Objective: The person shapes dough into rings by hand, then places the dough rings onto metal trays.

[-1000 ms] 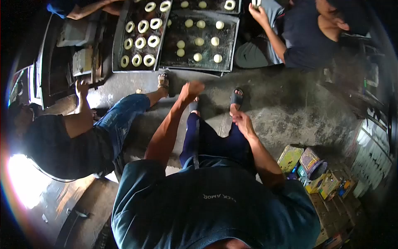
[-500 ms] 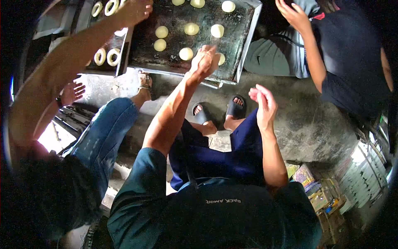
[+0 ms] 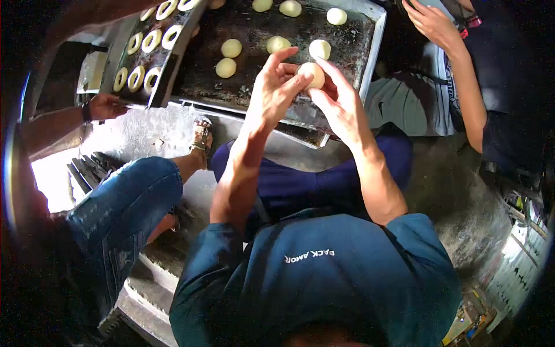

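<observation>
A round dough ball (image 3: 312, 76) is held between both hands above the front of a dark metal tray (image 3: 231, 91). My left hand (image 3: 270, 95) has its thumb against the ball, with the index finger raised. From the other side my right hand (image 3: 341, 104) grips the same ball between thumb and fingers. Several other dough balls lie on the tray, one of them (image 3: 319, 49) just beyond my fingers and a pair (image 3: 226, 68) farther left.
At the left, a co-worker's hand (image 3: 106, 107) holds a tray (image 3: 167, 75) of dough rings, tilted beside the dark tray. That person's jeans-clad knee (image 3: 150, 179) is near my left side. Another person's hand (image 3: 430, 23) is at the upper right.
My left hand has lifted a dough ball off the tray, and my right hand has come up to it. The co-worker's hand now grips the ring tray, which has shifted and tilted.
</observation>
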The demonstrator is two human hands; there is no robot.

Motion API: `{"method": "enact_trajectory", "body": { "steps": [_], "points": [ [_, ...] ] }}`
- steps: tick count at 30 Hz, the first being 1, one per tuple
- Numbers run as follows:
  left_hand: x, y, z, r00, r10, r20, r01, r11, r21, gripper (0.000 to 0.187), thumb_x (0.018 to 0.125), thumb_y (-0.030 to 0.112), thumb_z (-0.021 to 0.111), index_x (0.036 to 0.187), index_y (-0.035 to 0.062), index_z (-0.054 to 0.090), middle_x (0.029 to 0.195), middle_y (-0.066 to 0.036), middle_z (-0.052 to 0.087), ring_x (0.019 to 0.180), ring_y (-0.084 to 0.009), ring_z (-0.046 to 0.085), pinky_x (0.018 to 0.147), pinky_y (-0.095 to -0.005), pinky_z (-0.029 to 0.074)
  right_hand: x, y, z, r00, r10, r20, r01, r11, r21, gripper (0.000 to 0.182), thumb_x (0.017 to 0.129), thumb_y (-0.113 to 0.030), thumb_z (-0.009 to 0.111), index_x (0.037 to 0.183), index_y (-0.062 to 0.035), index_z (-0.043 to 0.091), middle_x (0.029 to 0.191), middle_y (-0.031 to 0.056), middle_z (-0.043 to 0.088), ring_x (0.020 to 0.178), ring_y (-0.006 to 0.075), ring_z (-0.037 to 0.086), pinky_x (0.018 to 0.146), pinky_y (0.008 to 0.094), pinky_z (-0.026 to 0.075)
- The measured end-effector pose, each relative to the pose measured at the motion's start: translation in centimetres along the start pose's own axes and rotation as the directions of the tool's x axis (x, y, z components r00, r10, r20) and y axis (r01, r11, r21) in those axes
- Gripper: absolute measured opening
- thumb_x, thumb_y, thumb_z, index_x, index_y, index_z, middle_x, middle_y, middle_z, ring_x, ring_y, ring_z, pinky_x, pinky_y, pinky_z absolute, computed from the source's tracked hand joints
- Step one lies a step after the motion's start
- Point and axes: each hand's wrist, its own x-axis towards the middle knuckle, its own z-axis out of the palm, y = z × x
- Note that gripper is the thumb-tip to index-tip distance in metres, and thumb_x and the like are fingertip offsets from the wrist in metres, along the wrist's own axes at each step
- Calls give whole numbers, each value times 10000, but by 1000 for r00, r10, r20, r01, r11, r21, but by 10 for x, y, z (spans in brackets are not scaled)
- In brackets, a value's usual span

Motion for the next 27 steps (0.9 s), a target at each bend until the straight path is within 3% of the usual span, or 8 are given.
{"method": "enact_trajectory", "body": {
  "steps": [11, 17, 19, 21, 23, 25, 26, 27],
  "points": [
    [-37, 20, -1, 996, 42, -83, -41, 999, 12, 629, 792, -32, 618, 1356, 5, 342, 954, -106, 599, 858, -149, 594, 792, -271, 493, -11, -21, 15, 1000, 13, -3, -14, 961, -276, 480, 814, -12, 599, 1276, -15, 467, 881, 94, 642, 777, 114, 595, 697, 243, 488],
    [-60, 9, 28, 997, 34, -64, -17, 970, 244, 645, 750, 133, 684, 1308, 25, 379, 996, -118, 584, 881, -171, 573, 759, -273, 464, 6, -39, 11, 996, -69, -57, 56, 977, -205, 404, 731, 41, 565, 1127, -25, 521, 838, 78, 617, 731, 129, 594, 635, 262, 495],
    [-59, 39, 30, 993, 40, -109, -21, 984, 175, 603, 783, 79, 612, 1333, 49, 366, 1065, -143, 584, 944, -181, 573, 808, -272, 458, 10, -27, 4, 976, -201, -79, 156, 910, -385, 313, 765, 4, 568, 1076, -27, 550, 836, 100, 619, 747, 160, 611, 659, 292, 505],
    [-52, 53, 10, 994, 89, -60, -103, 951, -291, 625, 766, -48, 496, 1363, 3, 319, 1049, -146, 576, 967, -205, 567, 873, -325, 461, 2, -18, 10, 881, -451, 143, 448, 697, -560, 158, 823, -63, 527, 964, -33, 594, 844, 134, 625, 787, 218, 633, 701, 345, 513],
    [-56, 62, 13, 985, 81, -153, -164, 720, -675, 540, 725, -57, 532, 1253, 4, 435, 836, -61, 596, 736, -127, 574, 721, -243, 464, -9, -41, 9, 980, -80, 182, 168, 822, -544, 148, 842, -76, 492, 942, -21, 586, 834, 124, 623, 792, 208, 636, 710, 331, 514],
    [-65, 49, 11, 999, -24, -23, 12, 906, -423, 374, 751, -15, 564, 1123, 5, 522, 840, -33, 589, 697, -94, 542, 677, -212, 438, 12, -57, -4, 993, -91, 70, 90, 996, 20, 134, 835, -57, 478, 921, -11, 572, 809, 102, 608, 764, 185, 627, 704, 303, 512],
    [-70, 46, 22, 996, -46, 78, 58, 987, -152, 196, 789, 33, 578, 984, 17, 576, 805, -13, 586, 676, -70, 525, 640, -195, 416, 19, -70, -6, 1000, 23, 11, -25, 949, 315, 144, 815, -16, 482, 937, -6, 557, 766, 73, 591, 707, 150, 609, 668, 265, 505],
    [-72, 39, 25, 976, -57, 212, 93, 982, -162, 126, 818, 60, 590, 937, 19, 582, 774, -13, 590, 672, -66, 523, 636, -197, 414, 10, -87, 4, 993, 114, -34, -86, 883, 462, 171, 806, 3, 490, 967, -3, 549, 732, 63, 585, 656, 133, 587, 626, 252, 490]
  ]
}}
